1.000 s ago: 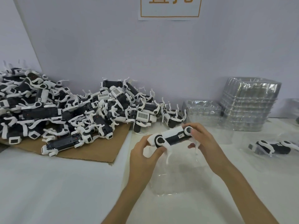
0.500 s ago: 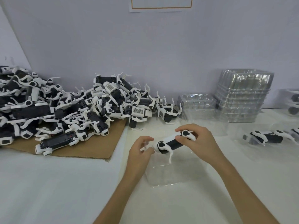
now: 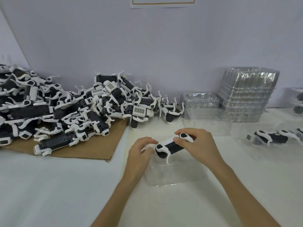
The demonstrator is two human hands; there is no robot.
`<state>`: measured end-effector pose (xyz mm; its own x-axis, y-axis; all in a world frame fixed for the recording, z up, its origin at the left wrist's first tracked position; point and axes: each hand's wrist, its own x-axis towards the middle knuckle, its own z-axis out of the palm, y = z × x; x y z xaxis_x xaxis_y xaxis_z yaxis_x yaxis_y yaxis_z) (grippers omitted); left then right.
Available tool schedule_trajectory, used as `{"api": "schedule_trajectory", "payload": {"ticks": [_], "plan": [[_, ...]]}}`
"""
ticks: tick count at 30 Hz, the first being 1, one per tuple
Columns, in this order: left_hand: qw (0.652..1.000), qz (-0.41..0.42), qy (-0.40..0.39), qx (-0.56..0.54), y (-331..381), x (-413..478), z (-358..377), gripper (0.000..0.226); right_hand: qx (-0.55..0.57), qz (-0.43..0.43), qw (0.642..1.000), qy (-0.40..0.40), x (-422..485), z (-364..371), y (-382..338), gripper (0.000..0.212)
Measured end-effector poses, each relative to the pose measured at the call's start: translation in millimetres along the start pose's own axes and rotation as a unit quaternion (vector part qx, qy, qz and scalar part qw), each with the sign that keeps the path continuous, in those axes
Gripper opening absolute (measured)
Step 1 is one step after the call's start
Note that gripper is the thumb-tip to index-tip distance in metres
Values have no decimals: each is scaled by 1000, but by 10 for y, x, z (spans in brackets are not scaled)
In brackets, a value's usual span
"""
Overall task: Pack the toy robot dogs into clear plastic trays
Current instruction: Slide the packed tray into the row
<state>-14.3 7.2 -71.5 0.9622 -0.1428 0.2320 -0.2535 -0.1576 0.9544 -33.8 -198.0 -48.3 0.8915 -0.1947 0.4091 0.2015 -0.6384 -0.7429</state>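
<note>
Dog [image 3: 170,147] looks light, stiff, legs fragile; right hand [image 3: 201,148] fingers clamp its body; left hand [image 3: 141,153] grip unclear.

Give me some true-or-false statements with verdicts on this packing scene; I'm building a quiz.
1. The right hand grips a dog. True.
2. The pile lies partly on cardboard. True.
3. The tray stack stands left of the pile. False: it stands to its right.
4. The dog is held over the cardboard. False: it is over a clear tray.
</note>
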Motion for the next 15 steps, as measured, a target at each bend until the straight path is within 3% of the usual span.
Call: {"api": "schedule_trajectory", "payload": {"ticks": [8, 12, 15], "plan": [[999, -47, 17, -11, -15, 8, 9, 36, -68, -6, 997, 17, -32, 60, -11, 6], [990, -129, 24, -46, 10, 12, 23, 62, -91, -18, 996, 6, -31, 72, -15, 12], [989, -147, 3, 23, -26, 33, 1, 40, -74, -24, 997, 14, -15, 44, -9, 14]]}}
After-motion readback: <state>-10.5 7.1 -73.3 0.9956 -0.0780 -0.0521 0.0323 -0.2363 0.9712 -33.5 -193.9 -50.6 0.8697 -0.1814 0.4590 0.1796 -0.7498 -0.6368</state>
